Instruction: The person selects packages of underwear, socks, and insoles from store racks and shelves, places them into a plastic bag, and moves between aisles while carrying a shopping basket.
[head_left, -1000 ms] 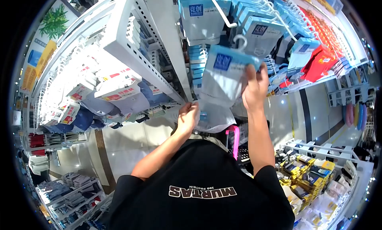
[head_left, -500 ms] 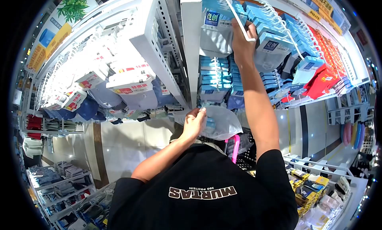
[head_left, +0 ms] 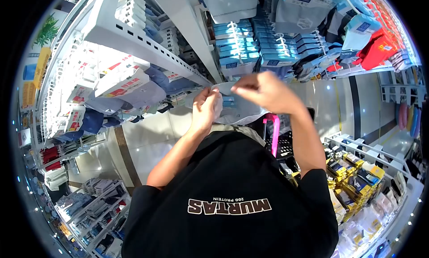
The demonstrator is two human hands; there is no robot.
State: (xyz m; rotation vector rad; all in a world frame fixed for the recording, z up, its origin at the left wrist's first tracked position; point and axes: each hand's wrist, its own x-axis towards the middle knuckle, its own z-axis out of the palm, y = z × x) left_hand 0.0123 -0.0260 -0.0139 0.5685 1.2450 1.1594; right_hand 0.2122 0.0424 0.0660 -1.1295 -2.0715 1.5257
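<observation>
- The left hand (head_left: pixel 204 108) pinches a translucent bag (head_left: pixel 243 111).
- The right hand (head_left: pixel 268 92) blurs over its opening; grip unclear.
- Blue packs (head_left: pixel 233 63) hang beyond.

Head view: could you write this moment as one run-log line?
left hand: gripping bag edge | right hand: at bag mouth, contact unclear | bag: open, light-blue item inside | beyond: blue-topped packs
</observation>
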